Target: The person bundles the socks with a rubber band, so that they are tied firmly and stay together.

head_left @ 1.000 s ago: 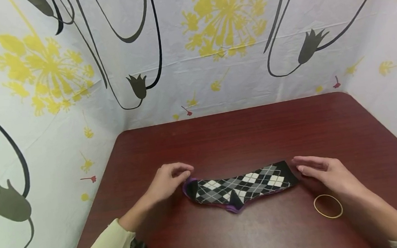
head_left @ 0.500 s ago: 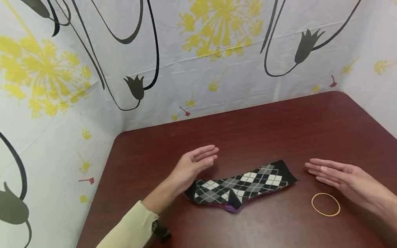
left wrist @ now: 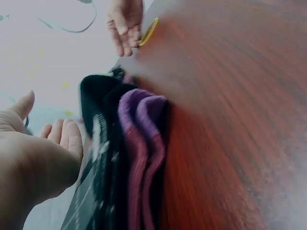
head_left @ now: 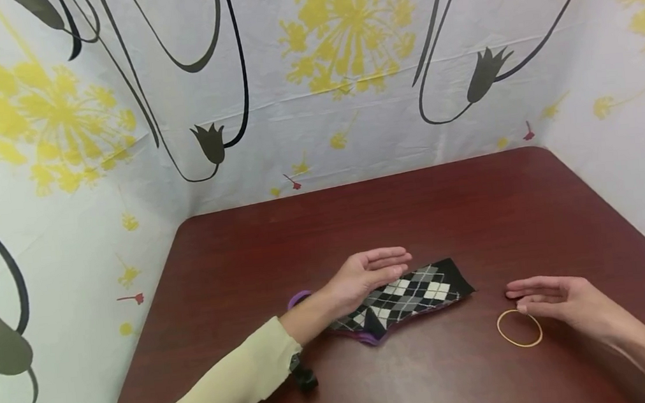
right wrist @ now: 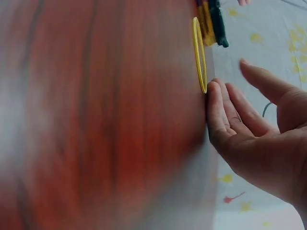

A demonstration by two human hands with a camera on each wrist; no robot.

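Observation:
A stack of folded socks (head_left: 406, 300) lies on the table, with a black, grey and white argyle sock on top. Purple and dusky pink layers (left wrist: 136, 163) show along its side in the left wrist view. My left hand (head_left: 366, 279) hovers over the socks with its fingers straight and holds nothing; its wrist and forearm hide the toe part. To the right, my right hand (head_left: 573, 302) is beside a thin yellow rubber band (head_left: 524, 346) lying on the table. Its fingers are loosely bent, the thumb close over the band's upper edge in the head view.
The dark red wooden table (head_left: 280, 243) has rounded far corners. White cloth (head_left: 293, 133) printed with yellow and grey flowers surrounds it at the back and sides. A small black device (head_left: 304, 377) is at the left cuff.
My left hand has left the toe end and moved right across the socks. My right hand has moved away from the cuff end and come down beside the rubber band.

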